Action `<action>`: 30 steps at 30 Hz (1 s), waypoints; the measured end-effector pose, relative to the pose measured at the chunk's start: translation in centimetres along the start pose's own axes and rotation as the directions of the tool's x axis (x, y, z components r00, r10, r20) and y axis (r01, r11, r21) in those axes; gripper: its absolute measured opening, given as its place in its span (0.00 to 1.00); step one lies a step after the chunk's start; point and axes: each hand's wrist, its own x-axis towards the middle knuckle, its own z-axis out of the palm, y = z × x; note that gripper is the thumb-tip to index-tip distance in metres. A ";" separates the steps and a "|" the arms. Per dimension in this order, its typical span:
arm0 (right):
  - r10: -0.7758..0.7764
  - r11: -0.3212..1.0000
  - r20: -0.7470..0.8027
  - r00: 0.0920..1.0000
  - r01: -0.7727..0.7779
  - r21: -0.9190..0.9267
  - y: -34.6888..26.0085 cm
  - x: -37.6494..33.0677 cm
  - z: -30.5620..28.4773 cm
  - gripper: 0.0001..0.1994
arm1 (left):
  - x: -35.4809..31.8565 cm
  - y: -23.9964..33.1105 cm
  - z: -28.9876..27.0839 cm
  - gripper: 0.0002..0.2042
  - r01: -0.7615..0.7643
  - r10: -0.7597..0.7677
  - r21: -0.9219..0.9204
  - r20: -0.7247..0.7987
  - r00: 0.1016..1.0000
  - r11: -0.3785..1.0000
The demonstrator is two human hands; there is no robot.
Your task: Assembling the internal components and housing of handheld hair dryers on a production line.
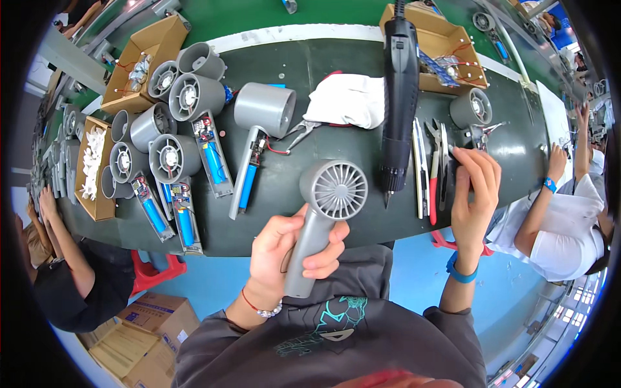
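My left hand point(289, 252) is wrapped round the handle of a grey handheld fan point(339, 189), its round slatted grille facing up. Off to the right, my right hand point(475, 187) is raised over the table edge with its fingers apart and slightly bent, and I see nothing held in it. Its fingertips are beside a pair of tweezers point(444, 174). Red-handled pliers point(434, 184) lie just left of the tweezers. A black electric screwdriver point(399, 97) hangs bit-down between my hands. Beyond the fan lies an opened fan body point(264, 108) with a blue battery point(247, 187) in its handle.
Several fan housings point(171, 158) and opened handles point(213, 155) crowd the left. Cardboard boxes of parts stand at the back left point(158, 45) and back right point(446, 39). A white glove point(347, 100) lies mid-table. Another housing point(471, 107) sits right. People work on both sides.
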 end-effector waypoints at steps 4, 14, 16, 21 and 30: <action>0.019 1.000 0.101 0.995 -0.018 -0.006 -2.2 0.0 -0.3 0.08 | -0.4 -0.4 0.1 0.18 0.003 -0.001 0.094 -0.019 1.000 0.996; 0.270 0.962 0.124 0.955 -0.273 0.007 -2.2 0.3 -0.1 0.11 | -1.2 -0.7 0.8 0.21 -0.030 0.081 0.561 -0.066 0.994 0.827; 0.299 0.954 0.118 0.947 -0.299 -0.017 -1.0 -0.1 -0.2 0.10 | -1.4 -0.8 1.0 0.21 -0.066 0.095 0.574 -0.022 0.995 0.817; 0.214 0.976 0.141 0.967 -0.207 -0.062 -0.8 -0.8 0.1 0.08 | -0.6 -0.4 -0.1 0.24 -0.054 -0.015 0.428 0.157 0.988 0.902; 0.300 0.953 0.094 0.949 -0.302 0.009 -0.9 -0.9 0.3 0.08 | -1.3 -0.6 -0.7 0.29 -0.072 0.021 0.298 0.173 0.985 0.952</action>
